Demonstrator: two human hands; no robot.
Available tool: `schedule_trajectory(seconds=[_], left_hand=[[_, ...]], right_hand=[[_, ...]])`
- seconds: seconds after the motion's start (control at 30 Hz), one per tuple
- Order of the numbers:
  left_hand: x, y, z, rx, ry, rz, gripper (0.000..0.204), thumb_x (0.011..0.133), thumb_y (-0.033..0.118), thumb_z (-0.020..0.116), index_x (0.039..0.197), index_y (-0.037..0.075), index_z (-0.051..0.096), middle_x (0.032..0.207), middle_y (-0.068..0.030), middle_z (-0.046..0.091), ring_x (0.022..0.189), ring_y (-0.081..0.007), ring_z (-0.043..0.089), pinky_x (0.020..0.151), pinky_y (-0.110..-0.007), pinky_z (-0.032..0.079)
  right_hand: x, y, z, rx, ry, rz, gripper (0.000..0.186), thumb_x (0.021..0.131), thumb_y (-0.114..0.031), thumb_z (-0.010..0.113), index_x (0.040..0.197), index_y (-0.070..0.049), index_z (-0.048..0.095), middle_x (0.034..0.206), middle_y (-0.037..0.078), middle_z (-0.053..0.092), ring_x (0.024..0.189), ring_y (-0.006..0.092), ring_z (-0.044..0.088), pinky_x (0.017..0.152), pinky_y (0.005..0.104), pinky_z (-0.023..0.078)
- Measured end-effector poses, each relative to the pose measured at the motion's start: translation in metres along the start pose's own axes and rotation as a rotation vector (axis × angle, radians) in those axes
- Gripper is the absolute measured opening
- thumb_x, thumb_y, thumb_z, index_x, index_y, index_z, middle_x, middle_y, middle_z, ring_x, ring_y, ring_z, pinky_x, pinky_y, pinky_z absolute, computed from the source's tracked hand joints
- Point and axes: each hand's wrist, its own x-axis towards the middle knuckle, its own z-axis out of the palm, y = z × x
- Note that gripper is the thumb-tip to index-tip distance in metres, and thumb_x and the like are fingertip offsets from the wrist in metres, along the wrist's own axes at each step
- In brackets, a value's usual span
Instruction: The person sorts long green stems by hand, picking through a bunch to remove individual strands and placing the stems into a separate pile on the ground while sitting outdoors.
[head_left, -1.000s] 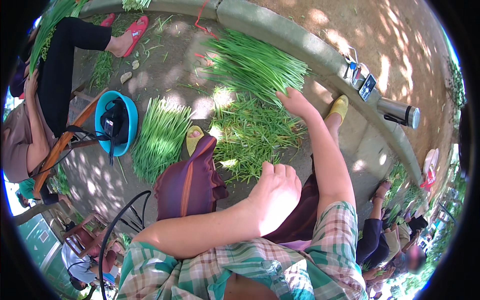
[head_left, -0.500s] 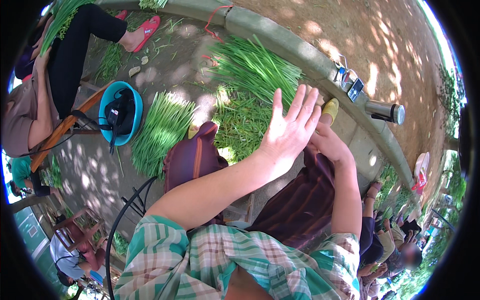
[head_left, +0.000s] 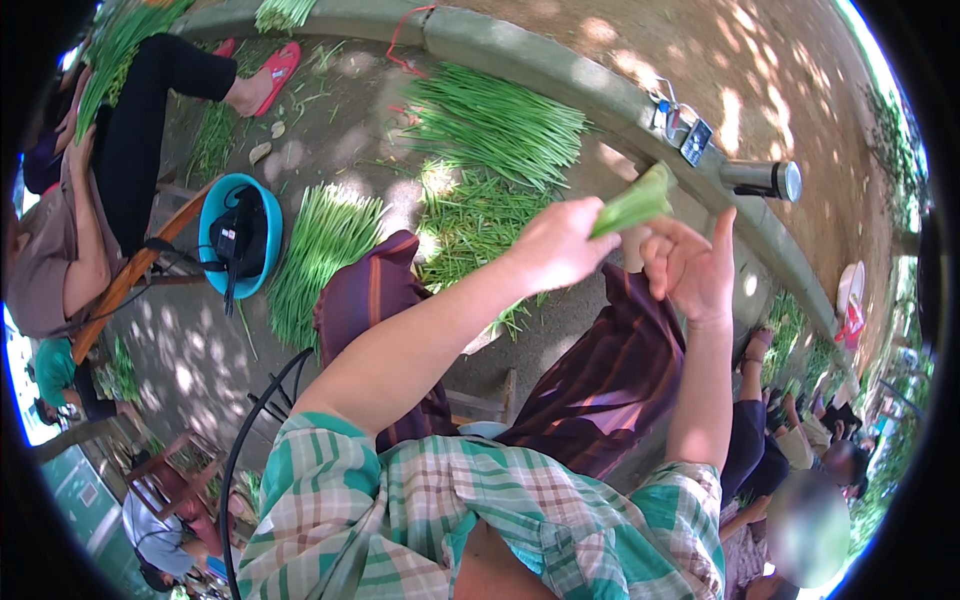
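My left hand [head_left: 565, 240] is closed around one end of a short, pale-green bundle of leaf or stalks [head_left: 638, 203], slightly blurred, so its exact kind is unclear. The bundle points up and to the right, above my knees. Beside it my right hand [head_left: 697, 275] is open, palm showing, thumb up and fingers partly bent; it holds nothing. Beyond my hands lies a heap of long green stalks [head_left: 495, 120]. Loose, tangled green stalks [head_left: 475, 215] lie nearer, and another neat pile of green stalks [head_left: 320, 250] rests left of my knee.
A blue basin [head_left: 275, 235] with a black bag [head_left: 238, 232] stands at left, near a person in red slippers [head_left: 277, 78]. Along the curved kerb [head_left: 560, 65] are a phone-like device [head_left: 696, 143] and a steel flask [head_left: 762, 180]. More people sit at lower right.
My left hand has gone from spread fingers to gripping the green bundle, which did not show before. My right hand has opened and moved right, away from the left.
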Motion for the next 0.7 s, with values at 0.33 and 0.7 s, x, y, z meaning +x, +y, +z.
schedule_trajectory(seconds=[0.33, 0.7], left_hand=[[0.008, 0.004, -0.015, -0.866, -0.264, -0.319, 0.020, 0.088, 0.015, 0.069, 0.098, 0.002, 0.058, 0.074, 0.0002, 0.056, 0.055, -0.0065, 0.052, 0.051, -0.021, 0.047], [0.010, -0.002, -0.014, -0.803, -0.252, -0.330, 0.023, 0.087, 0.015, 0.070, 0.102, 0.001, 0.059, 0.084, -0.0031, 0.059, 0.066, -0.0104, 0.058, 0.061, -0.028, 0.052]], right_hand=[[0.060, 0.026, 0.031, -0.113, 0.209, -0.356, 0.047, 0.096, -0.040, 0.056, 0.118, 0.001, 0.056, 0.103, 0.006, 0.062, 0.096, 0.0148, 0.060, 0.083, 0.0300, 0.052], [0.063, 0.025, 0.021, -0.151, 0.255, -0.345, 0.035, 0.087, -0.029, 0.072, 0.106, -0.001, 0.064, 0.091, 0.001, 0.063, 0.081, 0.0074, 0.060, 0.077, 0.0228, 0.052]])
